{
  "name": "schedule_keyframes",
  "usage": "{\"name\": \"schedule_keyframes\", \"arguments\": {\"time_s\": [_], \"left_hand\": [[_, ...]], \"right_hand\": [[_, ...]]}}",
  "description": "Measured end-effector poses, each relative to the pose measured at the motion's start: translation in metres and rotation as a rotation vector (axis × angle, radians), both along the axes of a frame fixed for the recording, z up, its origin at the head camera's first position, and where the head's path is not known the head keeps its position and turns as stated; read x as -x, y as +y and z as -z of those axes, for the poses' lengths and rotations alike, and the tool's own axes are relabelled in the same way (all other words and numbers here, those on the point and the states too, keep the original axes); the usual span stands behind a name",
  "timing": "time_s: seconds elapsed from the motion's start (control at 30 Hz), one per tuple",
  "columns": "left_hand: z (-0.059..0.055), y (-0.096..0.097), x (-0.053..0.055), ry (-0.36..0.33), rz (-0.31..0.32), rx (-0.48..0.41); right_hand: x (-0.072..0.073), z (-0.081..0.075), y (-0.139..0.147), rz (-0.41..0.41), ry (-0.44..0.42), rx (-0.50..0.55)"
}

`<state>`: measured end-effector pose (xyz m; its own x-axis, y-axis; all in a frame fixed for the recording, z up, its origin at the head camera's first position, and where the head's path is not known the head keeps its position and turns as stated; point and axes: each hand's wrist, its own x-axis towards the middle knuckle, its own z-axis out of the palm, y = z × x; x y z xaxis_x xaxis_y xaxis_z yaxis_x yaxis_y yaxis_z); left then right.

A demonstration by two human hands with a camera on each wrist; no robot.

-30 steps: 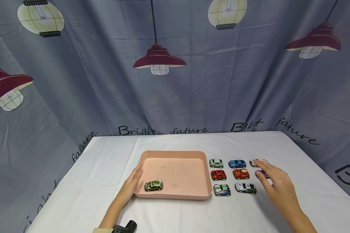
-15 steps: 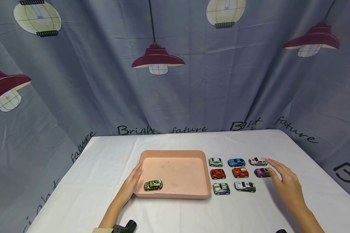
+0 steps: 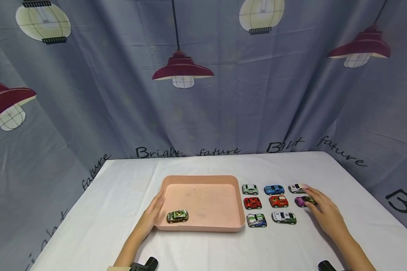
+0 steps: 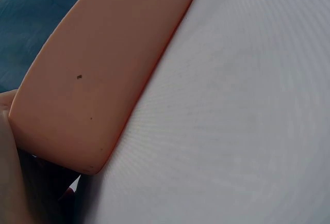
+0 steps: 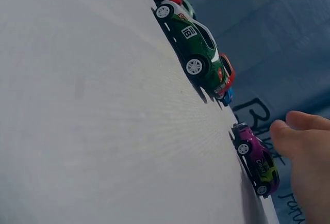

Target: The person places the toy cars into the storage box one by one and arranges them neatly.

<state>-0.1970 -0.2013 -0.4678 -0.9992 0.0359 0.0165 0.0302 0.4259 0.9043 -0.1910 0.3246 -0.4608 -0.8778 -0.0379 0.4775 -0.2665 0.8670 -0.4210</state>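
Observation:
My left hand (image 3: pixel 152 212) holds the left side of the pink rectangular tray (image 3: pixel 203 227), the thumb at its rim. In the left wrist view the tray's outer wall (image 4: pixel 87 79) fills the upper left, with part of the hand at its edge. A camouflage-patterned toy car (image 3: pixel 177 216) sits in the tray's front left corner. Over the right end of the car rows, my right hand (image 3: pixel 329 216) has thumb and index finger apart, holding nothing. Its fingertips overlap a white toy car (image 3: pixel 296 188) and a purple toy car (image 3: pixel 302 201); the right wrist view shows the thumb beside the purple one.
Right of the tray, more toy cars stand in rows: pale green (image 3: pixel 250 189), blue (image 3: pixel 274 189), spotted red (image 3: pixel 252 203), plain red (image 3: pixel 278 201), white-green-blue (image 3: pixel 256 220) and white-and-dark (image 3: pixel 283 217). A white cloth covers the table (image 3: pixel 217 252); a patterned curtain (image 3: pixel 224 113) hangs behind.
My right hand drew back to the right off the white and purple cars, then came slightly left again. The left hand and tray stay put; the view shifts a little.

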Motion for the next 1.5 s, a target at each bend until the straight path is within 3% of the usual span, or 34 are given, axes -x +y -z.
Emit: {"name": "schedule_keyframes", "arguments": {"time_s": [0.2, 0.3, 0.53, 1.03, 1.5], "left_hand": [[0.000, 0.001, 0.000, -0.013, -0.010, -0.001], [0.000, 0.001, 0.001, -0.016, -0.012, 0.002], [-0.001, 0.002, 0.001, -0.015, -0.013, 0.013], [0.001, -0.001, 0.000, -0.014, -0.004, 0.012], [-0.001, 0.000, 0.000, 0.010, -0.004, 0.011]], "right_hand": [[0.005, 0.007, 0.005, -0.033, -0.159, -0.017], [0.007, 0.010, 0.008, -0.057, -0.195, -0.009], [0.013, 0.013, 0.009, -0.047, -0.119, -0.066], [0.013, 0.010, 0.006, -0.027, -0.026, -0.072], [0.011, -0.011, -0.006, -0.072, 0.055, -0.053]]}}
